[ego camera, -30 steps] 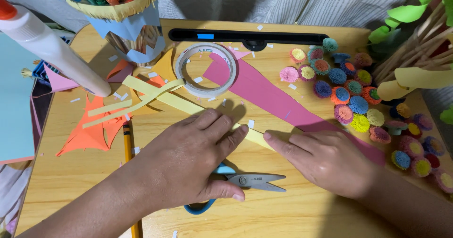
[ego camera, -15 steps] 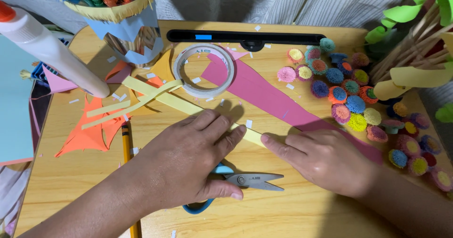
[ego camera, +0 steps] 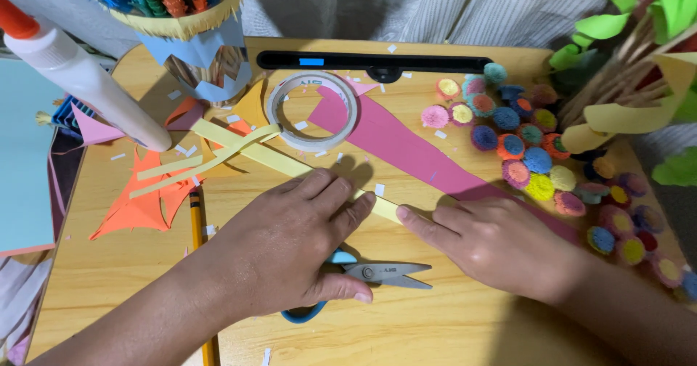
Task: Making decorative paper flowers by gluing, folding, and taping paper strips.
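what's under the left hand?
Under the left hand lie blue-handled scissors: closed blades poke out to the right, a blue loop shows below the palm. The rest of the handles is covered. Its fingers press a yellow paper strip.

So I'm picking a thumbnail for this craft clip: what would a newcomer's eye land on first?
Probably the two hands at the centre, the left hand and right hand pressing a yellow paper strip flat on the wooden table. Next, the cluster of bright paper pom-poms at the right, then the pink paper and the tape roll above the hands. Scissors lie partly under the left hand.
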